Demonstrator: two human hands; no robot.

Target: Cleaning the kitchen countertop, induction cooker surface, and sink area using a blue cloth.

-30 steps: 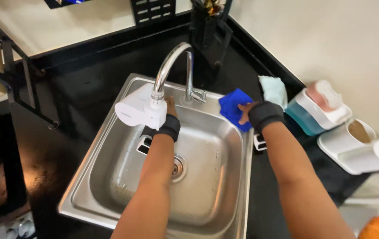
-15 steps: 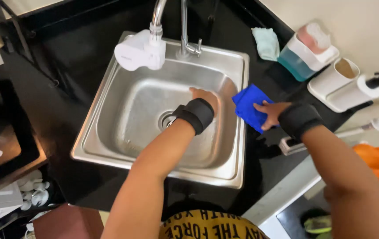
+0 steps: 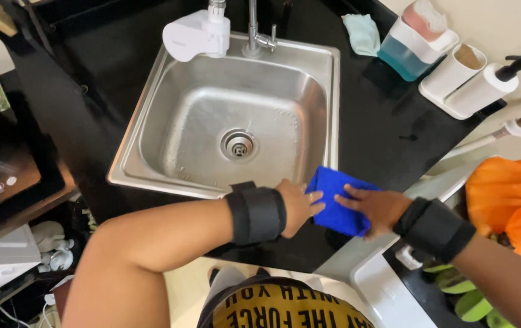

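My sink [image 3: 151, 130] holds nothing; both my left hand [image 3: 297, 205] and right hand [image 3: 377, 206] now press flat, fingers spread, on the blue cloth [image 3: 338, 200], which has moved to the sink's front corner.

— Where does the head camera look from?
— Above the steel sink [image 3: 169, 115], facing steeply down, faucet side at the picture's top.
— How near?
— Close; the sink's front rim sits mid-picture. Only one view.

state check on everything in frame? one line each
left hand: open, fingers flat on blue cloth
right hand: open, palm down on blue cloth
blue cloth: folded, on sink's front right corner
sink: empty, wet
faucet filter: no water running
pale cloth: crumpled on counter
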